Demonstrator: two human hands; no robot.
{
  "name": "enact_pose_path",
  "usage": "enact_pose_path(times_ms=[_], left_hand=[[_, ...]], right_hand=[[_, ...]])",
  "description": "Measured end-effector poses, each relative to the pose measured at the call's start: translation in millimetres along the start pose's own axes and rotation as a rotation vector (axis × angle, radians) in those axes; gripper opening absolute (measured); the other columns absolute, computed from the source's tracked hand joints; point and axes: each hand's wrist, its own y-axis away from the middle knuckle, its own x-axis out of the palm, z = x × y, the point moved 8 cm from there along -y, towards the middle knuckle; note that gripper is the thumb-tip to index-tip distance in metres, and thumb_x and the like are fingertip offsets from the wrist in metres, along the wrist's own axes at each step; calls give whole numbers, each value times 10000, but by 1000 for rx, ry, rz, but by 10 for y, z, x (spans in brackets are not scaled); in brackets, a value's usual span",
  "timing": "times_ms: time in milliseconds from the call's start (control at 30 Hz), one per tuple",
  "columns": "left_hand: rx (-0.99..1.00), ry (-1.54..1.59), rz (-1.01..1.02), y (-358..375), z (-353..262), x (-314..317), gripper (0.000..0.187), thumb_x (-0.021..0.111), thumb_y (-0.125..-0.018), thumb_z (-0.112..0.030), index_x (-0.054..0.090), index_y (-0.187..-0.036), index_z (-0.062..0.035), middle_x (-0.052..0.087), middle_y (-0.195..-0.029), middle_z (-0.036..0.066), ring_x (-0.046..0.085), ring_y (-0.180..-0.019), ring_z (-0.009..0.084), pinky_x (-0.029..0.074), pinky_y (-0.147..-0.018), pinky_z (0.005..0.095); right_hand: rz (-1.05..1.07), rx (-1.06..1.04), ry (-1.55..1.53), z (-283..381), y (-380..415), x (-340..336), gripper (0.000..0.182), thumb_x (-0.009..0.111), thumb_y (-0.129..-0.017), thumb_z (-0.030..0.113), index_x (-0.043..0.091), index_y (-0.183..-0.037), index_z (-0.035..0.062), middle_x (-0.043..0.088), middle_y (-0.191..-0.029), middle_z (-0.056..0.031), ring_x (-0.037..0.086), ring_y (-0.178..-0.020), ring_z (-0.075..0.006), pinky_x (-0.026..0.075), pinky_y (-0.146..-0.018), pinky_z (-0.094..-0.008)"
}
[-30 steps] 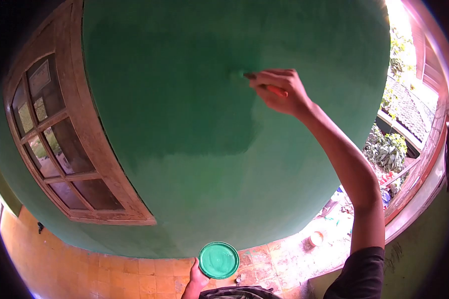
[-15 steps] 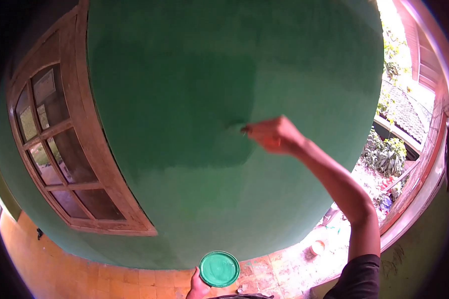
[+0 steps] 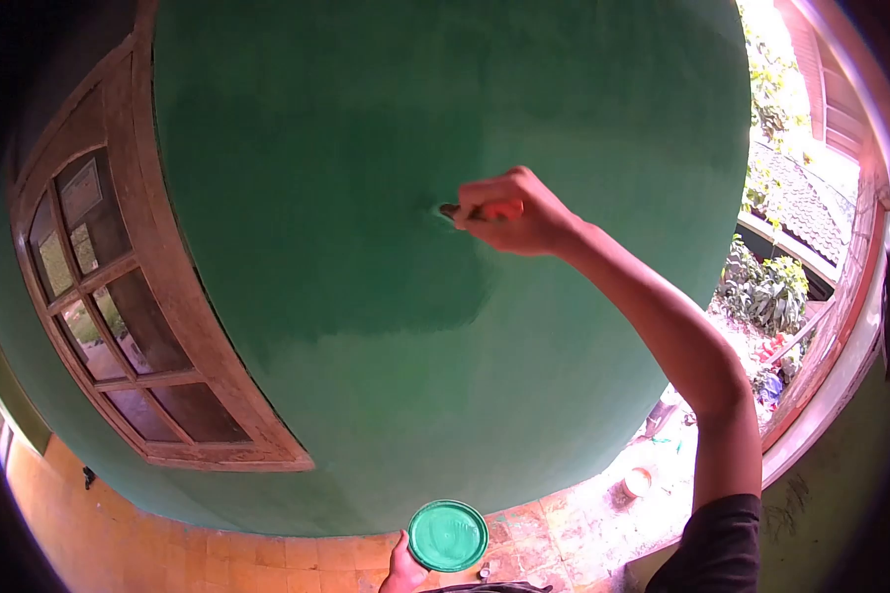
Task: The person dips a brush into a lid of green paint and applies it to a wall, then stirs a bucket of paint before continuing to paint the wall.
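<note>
A green wall point(image 3: 386, 395) fills the middle of the view, with a darker green patch across its upper left part. My right hand point(image 3: 514, 212) is closed around a paintbrush point(image 3: 447, 212), whose bristle end touches the wall inside the dark patch near its right side. Low in the view, my left hand point(image 3: 402, 567) holds a round lid point(image 3: 448, 536) by its left edge. Green paint covers the lid's inner face.
At the left is a wooden-framed window point(image 3: 138, 296). Orange floor tiles point(image 3: 198, 553) run along the wall's foot. A small bucket point(image 3: 636, 482) stands on the floor at the lower right. Plants point(image 3: 766, 287) and a tiled roof show beyond the wall's right edge.
My right hand has moved up and left with the brush across the dark patch. The lid in my left hand appears slightly farther right and lower.
</note>
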Motion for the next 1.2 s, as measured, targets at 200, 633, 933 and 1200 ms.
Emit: enact_pose_path(times_ms=[200,633,933,1200], left_hand=[[13,50,-38,-15,27,-110,652,322,-1062,-567,445,-1493,-93,475,-1530,126,439,-1415,331,345,-1178,533],[30,84,-14,-14,50,-97,645,348,-1057,-570,473,-1469,-90,497,-1506,134,459,-1396,337,375,-1154,544],[36,73,-29,-50,146,-185,650,340,-1051,-578,452,-1490,-112,493,-1513,129,464,-1393,345,380,-1150,559],[48,68,14,14,162,102,648,330,-1055,-573,453,-1488,-107,493,-1512,133,463,-1393,348,377,-1154,559]], right_hand=[[-249,-79,289,-26,-549,-659,58,650,-795,62,622,-823,104,609,-677,-54,611,-623,-259,496,-573,-405],[-104,70,-87,-137,-214,-363,120,700,-835,95,614,-789,24,609,-680,-83,537,-607,-133,471,-609,-293],[-544,-125,191,-317,292,-464,106,707,-788,11,618,-763,63,620,-671,-59,578,-551,-162,486,-529,-306],[-99,226,-165,-552,686,135,54,713,-800,49,687,-845,61,670,-728,-83,612,-625,-127,518,-605,-303]])
